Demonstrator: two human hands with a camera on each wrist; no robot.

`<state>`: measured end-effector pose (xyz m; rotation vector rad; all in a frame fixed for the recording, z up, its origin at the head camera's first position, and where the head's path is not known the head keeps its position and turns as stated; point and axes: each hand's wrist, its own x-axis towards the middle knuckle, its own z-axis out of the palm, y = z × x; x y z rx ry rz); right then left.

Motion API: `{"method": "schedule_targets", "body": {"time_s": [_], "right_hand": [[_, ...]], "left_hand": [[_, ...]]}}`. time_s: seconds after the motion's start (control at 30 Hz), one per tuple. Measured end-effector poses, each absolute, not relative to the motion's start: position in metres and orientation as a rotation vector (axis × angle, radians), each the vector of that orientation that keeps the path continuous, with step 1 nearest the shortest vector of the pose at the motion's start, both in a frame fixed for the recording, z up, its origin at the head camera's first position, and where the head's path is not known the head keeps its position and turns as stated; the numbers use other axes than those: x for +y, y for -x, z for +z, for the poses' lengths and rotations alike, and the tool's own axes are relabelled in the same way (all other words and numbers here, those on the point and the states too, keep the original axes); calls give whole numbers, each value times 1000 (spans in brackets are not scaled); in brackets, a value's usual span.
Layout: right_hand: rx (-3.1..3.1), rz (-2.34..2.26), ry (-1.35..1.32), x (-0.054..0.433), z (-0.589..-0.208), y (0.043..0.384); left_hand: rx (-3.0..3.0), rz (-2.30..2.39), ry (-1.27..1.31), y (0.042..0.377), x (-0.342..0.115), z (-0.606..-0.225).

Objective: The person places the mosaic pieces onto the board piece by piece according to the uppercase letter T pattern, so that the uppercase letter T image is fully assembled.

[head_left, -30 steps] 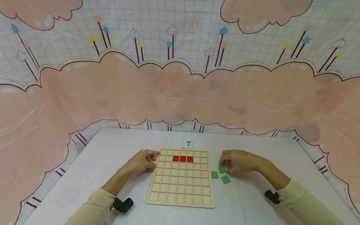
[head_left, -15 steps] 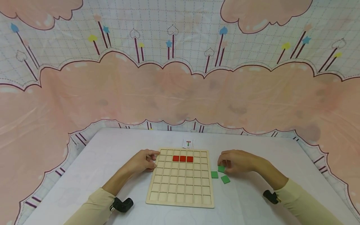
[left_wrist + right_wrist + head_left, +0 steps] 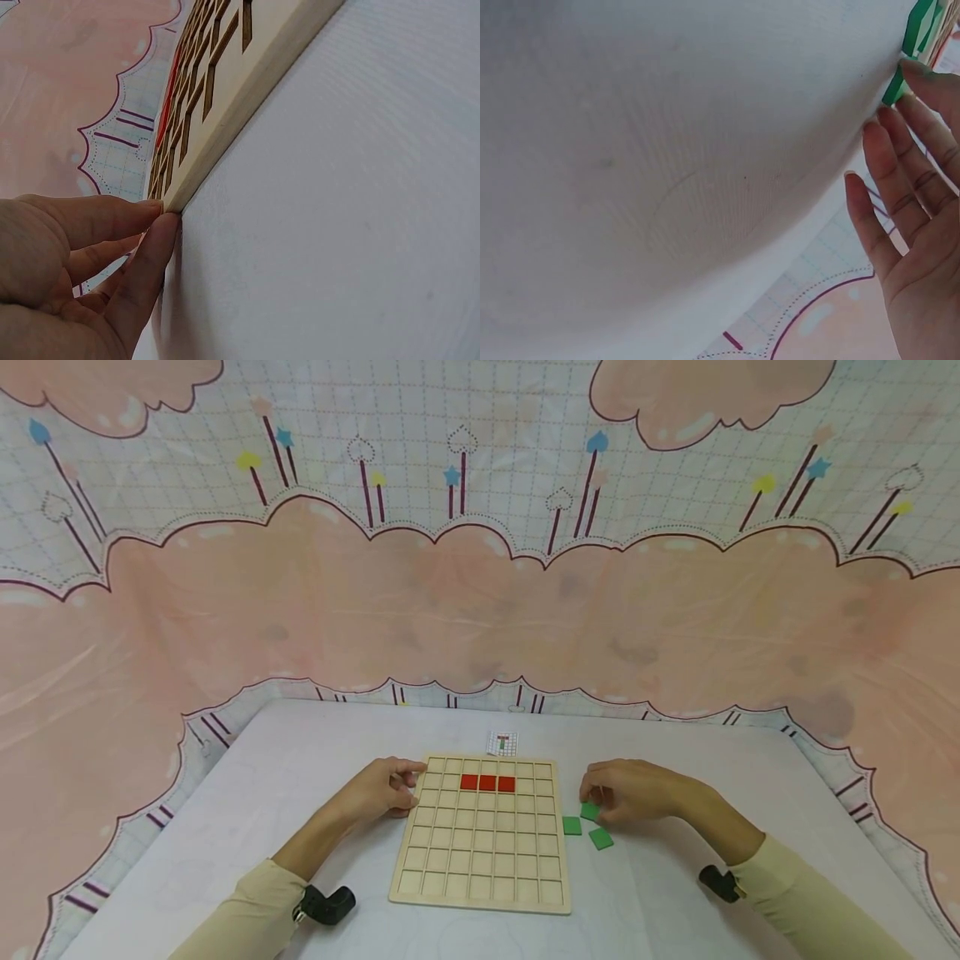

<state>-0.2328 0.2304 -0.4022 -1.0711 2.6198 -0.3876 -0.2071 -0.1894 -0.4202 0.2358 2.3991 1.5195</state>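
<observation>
A pale wooden grid board (image 3: 484,841) lies flat on the table, with three red tiles (image 3: 487,783) side by side in its second row from the far edge. My left hand (image 3: 378,789) touches the board's left edge with index finger and thumb set apart; in the left wrist view the fingertips (image 3: 169,225) meet the wooden side. Right of the board my right hand (image 3: 633,789) pinches a green square tile (image 3: 589,811) between thumb and fingers, low at the table. Two other green tiles (image 3: 601,838) (image 3: 572,826) lie close by, one against the board's right edge.
Behind the board a small printed card (image 3: 502,743) shows a grid with a coloured pattern. A white cloth covers the table (image 3: 315,735), and a patterned curtain (image 3: 480,610) hangs around its back and sides. Black wrist cameras (image 3: 327,905) sit at both sleeves.
My right hand has shifted slightly to the left, and the green tile at its fingertips has moved a little with it. The left hand and the board have stayed put.
</observation>
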Motion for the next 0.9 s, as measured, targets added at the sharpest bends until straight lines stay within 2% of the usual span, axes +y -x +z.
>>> {"method": "schedule_targets", "body": {"time_s": [0.9], "right_hand": [[2630,-323,1061,221,-394,236]], "left_hand": [[2403,1502,-241,209,-190,-419]]}}
